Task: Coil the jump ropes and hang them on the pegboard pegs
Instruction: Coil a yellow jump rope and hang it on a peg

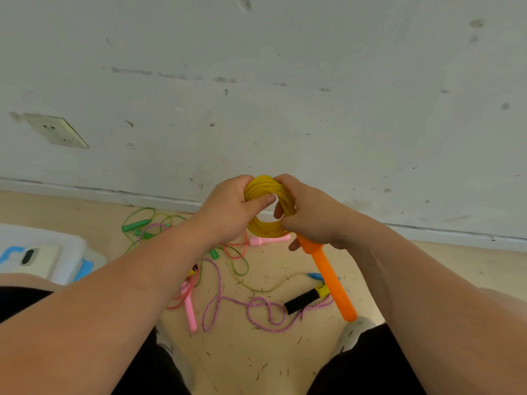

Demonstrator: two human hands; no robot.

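Between both hands (268, 212), yellow coil (269, 228)

Wall socket (55, 132) on scuffed white wall (313, 95); phone (32, 259) atop plastic bin (71, 246).

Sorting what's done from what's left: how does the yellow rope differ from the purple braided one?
The yellow rope is wound into a tight coil, held up by the left hand and the right hand; the purple rope sprawls in loose loops on the floor. Yellow looks smooth, purple braided.
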